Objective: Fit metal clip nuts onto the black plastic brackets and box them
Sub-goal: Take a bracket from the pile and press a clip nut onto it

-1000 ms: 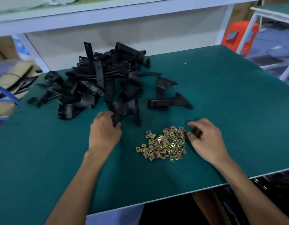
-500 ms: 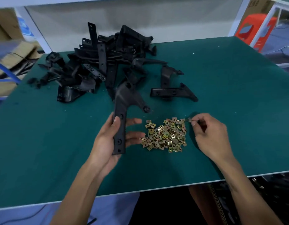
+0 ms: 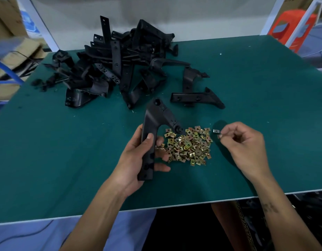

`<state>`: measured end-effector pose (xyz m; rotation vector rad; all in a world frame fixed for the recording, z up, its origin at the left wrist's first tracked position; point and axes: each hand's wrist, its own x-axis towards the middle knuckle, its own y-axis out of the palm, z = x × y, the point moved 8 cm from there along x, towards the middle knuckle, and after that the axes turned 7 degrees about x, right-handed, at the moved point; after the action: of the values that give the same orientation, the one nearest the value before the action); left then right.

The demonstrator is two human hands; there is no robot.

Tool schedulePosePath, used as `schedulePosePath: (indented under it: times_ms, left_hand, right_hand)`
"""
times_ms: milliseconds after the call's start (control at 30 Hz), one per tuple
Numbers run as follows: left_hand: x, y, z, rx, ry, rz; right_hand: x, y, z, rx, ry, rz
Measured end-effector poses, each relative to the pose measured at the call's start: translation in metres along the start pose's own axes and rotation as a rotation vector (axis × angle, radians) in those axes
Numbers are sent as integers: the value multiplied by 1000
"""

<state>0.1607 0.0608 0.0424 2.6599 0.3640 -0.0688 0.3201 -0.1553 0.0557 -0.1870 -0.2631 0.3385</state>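
Observation:
My left hand [image 3: 136, 162] grips a black plastic bracket [image 3: 153, 124] by its long arm, holding it upright over the green mat, its forked top next to the clip nuts. A heap of brass-coloured clip nuts [image 3: 189, 146] lies just right of it. My right hand [image 3: 245, 147] hovers right of the heap and pinches a single clip nut [image 3: 216, 131] between thumb and forefinger. A big pile of black brackets [image 3: 116, 69] sits at the back left, and two loose brackets [image 3: 194, 96] lie behind the nuts.
The green mat [image 3: 265, 91] covers the whole table; its front edge runs just below my wrists. Cardboard boxes [image 3: 10, 57] stand off the left edge. A red stool [image 3: 290, 28] and a white frame stand beyond the far right corner.
My left hand drew a bracket out of the pile and lifted it toward me. My right hand picked one clip nut from the heap's right edge and raised it.

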Motion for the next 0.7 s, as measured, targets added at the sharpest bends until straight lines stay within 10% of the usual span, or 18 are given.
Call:
schedulePosePath:
  times_ms: [700]
  left_hand:
    - [-19, 21, 18, 14, 91, -37]
  right_hand:
    - [-39, 30, 23, 701, 114, 36]
